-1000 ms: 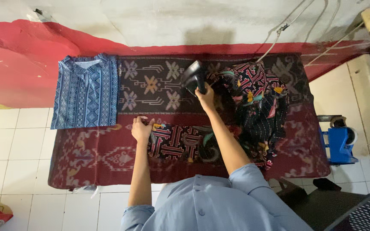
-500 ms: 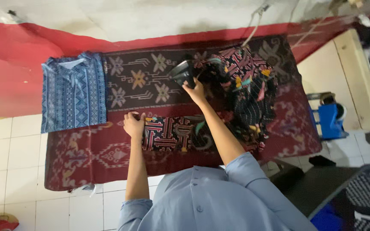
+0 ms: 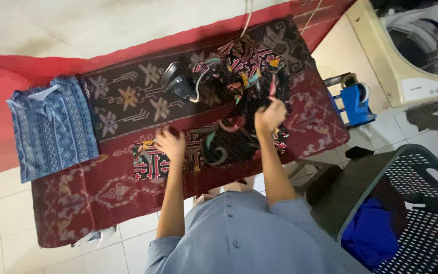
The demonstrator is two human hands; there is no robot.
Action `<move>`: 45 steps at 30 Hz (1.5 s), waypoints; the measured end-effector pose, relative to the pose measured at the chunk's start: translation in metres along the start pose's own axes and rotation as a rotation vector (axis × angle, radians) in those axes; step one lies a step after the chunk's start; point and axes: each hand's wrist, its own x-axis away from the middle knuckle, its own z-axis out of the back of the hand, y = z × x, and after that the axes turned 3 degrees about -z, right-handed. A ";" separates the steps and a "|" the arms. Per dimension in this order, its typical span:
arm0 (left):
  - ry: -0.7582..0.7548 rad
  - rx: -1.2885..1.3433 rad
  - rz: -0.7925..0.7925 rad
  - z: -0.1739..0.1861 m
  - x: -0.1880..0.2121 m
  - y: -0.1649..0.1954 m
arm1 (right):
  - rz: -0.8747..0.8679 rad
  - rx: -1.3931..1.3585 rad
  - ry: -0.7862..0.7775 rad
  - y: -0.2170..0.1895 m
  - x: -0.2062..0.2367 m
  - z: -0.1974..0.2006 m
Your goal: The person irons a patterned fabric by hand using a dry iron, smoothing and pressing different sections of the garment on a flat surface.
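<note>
Dark patterned garment [image 3: 229,101] crumpled on ironing cloth [image 3: 77,203].
</note>
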 end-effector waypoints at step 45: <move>0.326 1.117 -0.375 0.145 0.117 0.125 | 0.201 -0.628 -0.056 0.009 0.037 0.073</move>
